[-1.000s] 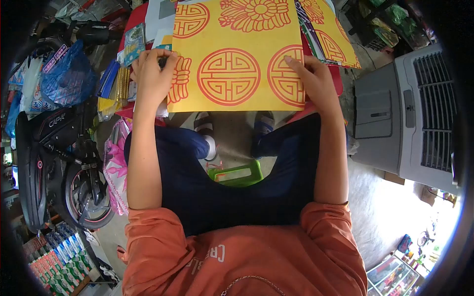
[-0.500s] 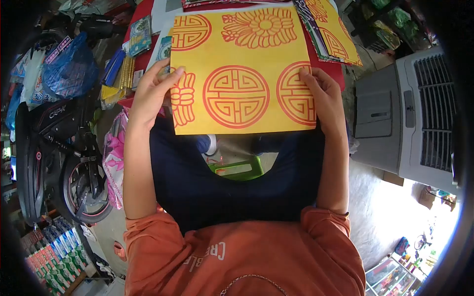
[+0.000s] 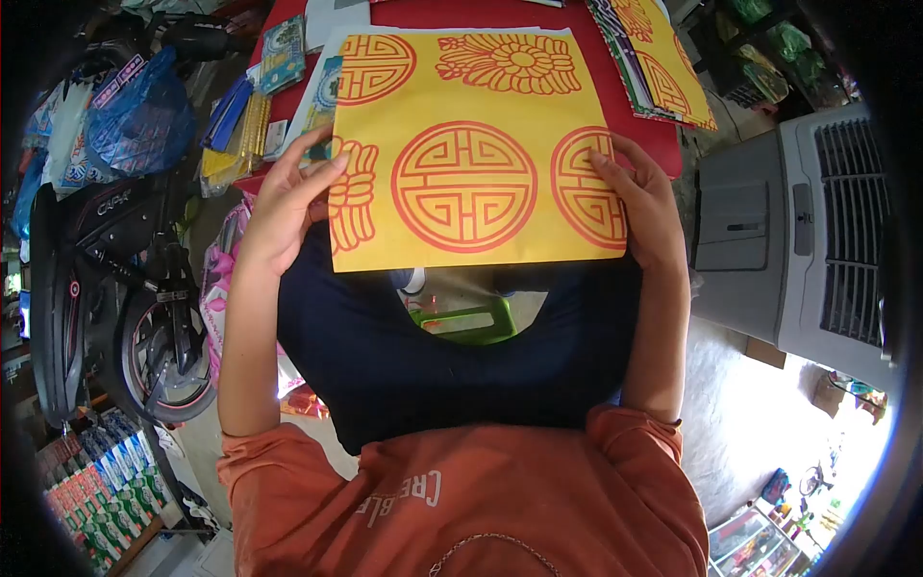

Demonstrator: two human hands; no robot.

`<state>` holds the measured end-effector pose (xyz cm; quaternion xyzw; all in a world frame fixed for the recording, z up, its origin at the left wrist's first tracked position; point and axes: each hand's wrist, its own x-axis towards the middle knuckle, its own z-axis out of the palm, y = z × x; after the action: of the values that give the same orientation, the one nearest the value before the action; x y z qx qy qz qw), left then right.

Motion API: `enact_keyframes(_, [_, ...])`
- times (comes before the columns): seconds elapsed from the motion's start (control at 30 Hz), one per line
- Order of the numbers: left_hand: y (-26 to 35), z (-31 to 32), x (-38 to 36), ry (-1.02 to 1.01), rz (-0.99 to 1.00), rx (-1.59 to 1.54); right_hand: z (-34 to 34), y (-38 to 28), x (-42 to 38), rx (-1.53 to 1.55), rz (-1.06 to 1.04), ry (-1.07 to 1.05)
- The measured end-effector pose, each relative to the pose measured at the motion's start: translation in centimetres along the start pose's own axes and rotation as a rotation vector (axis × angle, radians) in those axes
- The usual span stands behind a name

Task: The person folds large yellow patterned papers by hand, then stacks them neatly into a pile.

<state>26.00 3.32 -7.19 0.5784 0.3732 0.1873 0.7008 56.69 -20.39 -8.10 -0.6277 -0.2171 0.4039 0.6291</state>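
Note:
A large yellow paper sheet point(image 3: 471, 144) printed with red round symbols and a flower hangs over the near edge of a red table point(image 3: 500, 14), reaching out above my lap. My left hand point(image 3: 288, 207) grips its left edge, thumb on top of the print. My right hand point(image 3: 639, 202) grips the right edge near the lower corner, fingers over a red circle. The sheet's near edge hides part of my dark trousers.
A stack of similar printed sheets point(image 3: 663, 58) lies at the table's right. Packets and booklets point(image 3: 255, 91) crowd the table's left edge. A grey air cooler point(image 3: 798, 231) stands to the right, a motorbike point(image 3: 106, 279) to the left, a green stool point(image 3: 466, 322) below my knees.
Both hands have drawn the yellow sheet toward me, off the table edge and over my lap. My hands now hold its side edges instead of pressing on it.

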Motion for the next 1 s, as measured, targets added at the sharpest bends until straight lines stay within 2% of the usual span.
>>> enact_keyframes(0.1, [1.3,0.8,-1.5,-0.045,-0.120,-0.043,0.3,-0.1,0.1,0.068,-0.037,0.082])
enact_keyframes(0.13, [1.0,1.2,-2.0,-0.127,-0.117,-0.039,0.2,-0.2,0.1,0.086,-0.043,0.087])
enact_keyframes(0.23, [-0.7,1.1,-2.1,-0.191,-0.111,-0.045,0.3,-1.0,-0.2,0.101,0.017,0.056])
enact_keyframes(0.37, [-1.0,1.8,-2.1,-0.105,-0.020,-0.120,-0.5,-0.5,-0.6,-0.010,0.103,-0.104])
enact_keyframes(0.57, [-1.2,2.0,-2.2,-0.059,-0.001,-0.166,-0.7,-1.1,-1.0,0.206,0.170,-0.110])
enact_keyframes(0.67, [-1.4,1.4,-2.0,-0.047,0.042,-0.185,-0.8,-2.0,-2.1,0.127,0.252,-0.093])
enact_keyframes(0.77, [-1.3,1.7,-2.0,-0.053,-0.003,-0.180,-1.2,-1.6,-2.6,-0.066,0.246,-0.247])
enact_keyframes(0.87, [-1.5,1.7,-2.0,-0.133,0.003,-0.049,-1.1,-1.3,-2.6,-0.087,0.192,-0.235])
enact_keyframes(1.0, [-1.0,2.4,-2.4,-0.084,0.027,-0.050,-1.0,-1.2,-2.9,-0.024,0.148,-0.197])
